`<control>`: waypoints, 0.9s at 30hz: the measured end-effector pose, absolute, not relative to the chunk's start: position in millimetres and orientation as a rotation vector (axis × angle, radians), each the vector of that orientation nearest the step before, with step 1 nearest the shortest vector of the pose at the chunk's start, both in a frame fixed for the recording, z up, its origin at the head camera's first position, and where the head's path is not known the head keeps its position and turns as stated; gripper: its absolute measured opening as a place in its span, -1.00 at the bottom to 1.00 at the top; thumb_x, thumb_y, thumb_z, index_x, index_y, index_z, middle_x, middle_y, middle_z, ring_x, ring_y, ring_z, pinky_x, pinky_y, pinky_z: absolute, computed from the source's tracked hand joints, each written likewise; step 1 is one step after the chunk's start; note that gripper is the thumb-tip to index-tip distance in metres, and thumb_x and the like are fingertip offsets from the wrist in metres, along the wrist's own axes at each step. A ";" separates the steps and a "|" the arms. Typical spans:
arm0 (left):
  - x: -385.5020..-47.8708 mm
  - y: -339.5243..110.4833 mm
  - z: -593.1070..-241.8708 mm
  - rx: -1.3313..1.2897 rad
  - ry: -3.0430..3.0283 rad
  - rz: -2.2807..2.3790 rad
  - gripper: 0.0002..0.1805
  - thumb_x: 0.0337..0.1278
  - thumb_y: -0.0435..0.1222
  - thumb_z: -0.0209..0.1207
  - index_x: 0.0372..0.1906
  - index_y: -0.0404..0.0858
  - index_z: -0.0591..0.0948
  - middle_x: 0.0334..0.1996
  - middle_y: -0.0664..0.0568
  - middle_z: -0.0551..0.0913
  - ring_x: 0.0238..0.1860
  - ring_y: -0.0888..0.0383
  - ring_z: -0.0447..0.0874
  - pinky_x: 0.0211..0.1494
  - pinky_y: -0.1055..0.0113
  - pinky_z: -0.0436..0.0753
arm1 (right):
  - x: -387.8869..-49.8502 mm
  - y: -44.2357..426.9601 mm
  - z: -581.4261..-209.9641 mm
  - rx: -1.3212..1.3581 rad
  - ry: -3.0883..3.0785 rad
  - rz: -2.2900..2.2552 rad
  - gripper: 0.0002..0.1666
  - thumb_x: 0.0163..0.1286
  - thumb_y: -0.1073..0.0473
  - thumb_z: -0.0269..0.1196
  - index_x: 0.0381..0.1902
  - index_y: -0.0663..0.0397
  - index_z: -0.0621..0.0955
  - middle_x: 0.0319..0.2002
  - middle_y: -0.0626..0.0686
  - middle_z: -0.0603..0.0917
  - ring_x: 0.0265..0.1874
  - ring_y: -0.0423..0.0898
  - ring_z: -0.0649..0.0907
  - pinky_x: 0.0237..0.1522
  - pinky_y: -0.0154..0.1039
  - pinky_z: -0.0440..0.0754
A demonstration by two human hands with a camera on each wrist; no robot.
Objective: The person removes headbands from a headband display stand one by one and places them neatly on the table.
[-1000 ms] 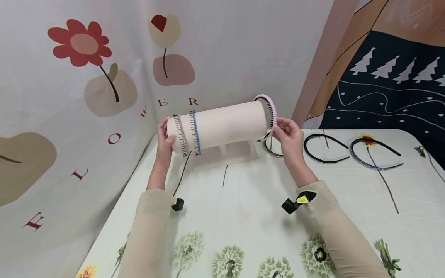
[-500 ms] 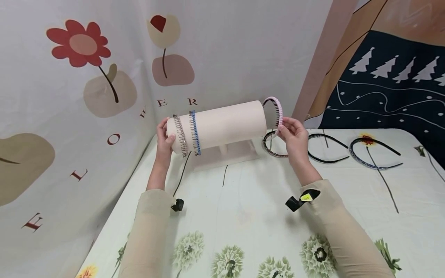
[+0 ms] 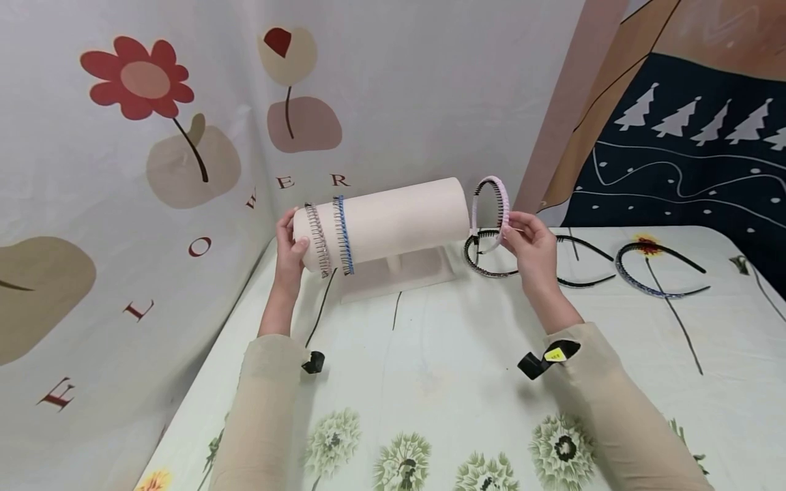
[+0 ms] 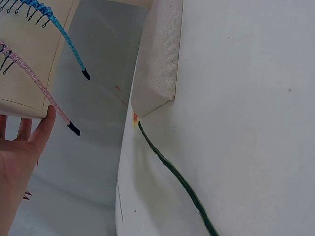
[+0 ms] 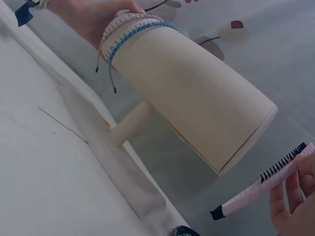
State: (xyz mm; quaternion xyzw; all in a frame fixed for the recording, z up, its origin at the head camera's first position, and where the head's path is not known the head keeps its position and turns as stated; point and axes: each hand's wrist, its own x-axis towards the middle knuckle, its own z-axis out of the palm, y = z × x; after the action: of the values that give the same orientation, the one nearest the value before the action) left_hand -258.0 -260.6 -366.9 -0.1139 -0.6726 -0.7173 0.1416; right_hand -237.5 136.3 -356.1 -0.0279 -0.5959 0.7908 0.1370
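With my left hand [image 3: 290, 254] I am clasping the left end of the cream, soft-looking cylinder [image 3: 405, 219], thumb on the near side, probably so that it isn't shifting on its pale, flat base [image 3: 430, 267]. My right hand [image 3: 535, 251] is pinching the pale pink, wrapped headband with black comb teeth [image 3: 505, 204] between thumb and fingertips. I am gripping it by the outside of its curve, which is likely leaving the inner teeth unobstructed, and it is hanging just beyond the cylinder's right end, not touching it.

Near my left hand, the dusty-pink, toothed headband [image 3: 318, 239] and the bright blue, toothed headband [image 3: 345, 235] are hugging the cylinder side by side, their curves presumably keeping them on. Three dark, curved headbands [image 3: 663, 294] are lying in a row on the white, flower-printed tabletop [image 3: 442, 375], perhaps for easy reaching.
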 end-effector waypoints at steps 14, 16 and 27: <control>-257.0 -259.5 -365.3 -0.348 -1.914 -2.079 -0.38 0.18 -0.20 -0.07 0.38 0.06 0.16 0.19 0.18 0.36 0.06 0.24 0.46 -0.05 0.43 0.57 | -221.1 152.3 -360.0 -0.041 -1.799 2.257 -0.78 0.37 0.41 0.20 -0.15 -0.02 0.61 -0.26 -0.18 0.68 -0.25 -0.34 0.66 -0.15 -0.50 0.67; -256.7 -259.5 -365.1 -0.343 -1.920 -2.077 -0.38 0.18 -0.21 -0.07 0.38 0.07 0.16 0.19 0.18 0.36 0.06 0.23 0.46 -0.04 0.43 0.56 | -218.6 154.3 -361.0 -0.040 -1.822 2.236 -0.77 0.37 0.40 0.21 -0.17 -0.05 0.61 -0.25 -0.19 0.68 -0.23 -0.34 0.66 -0.15 -0.51 0.66; -257.1 -259.9 -364.8 -0.340 -1.923 -2.083 -0.39 0.19 -0.23 -0.08 0.37 0.08 0.16 0.21 0.18 0.35 0.06 0.23 0.46 -0.06 0.44 0.57 | -205.6 163.9 -366.2 0.005 -2.046 2.035 -0.77 0.35 0.34 0.25 -0.19 -0.15 0.60 -0.28 -0.29 0.66 -0.28 -0.39 0.63 -0.21 -0.61 0.60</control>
State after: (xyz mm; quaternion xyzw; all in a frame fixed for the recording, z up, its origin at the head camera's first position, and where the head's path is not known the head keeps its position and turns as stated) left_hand -257.1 -259.9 -364.8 -0.1179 -0.6667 -0.7219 0.1426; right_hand -205.6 163.9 -366.2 0.0018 -0.7032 0.6994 0.1278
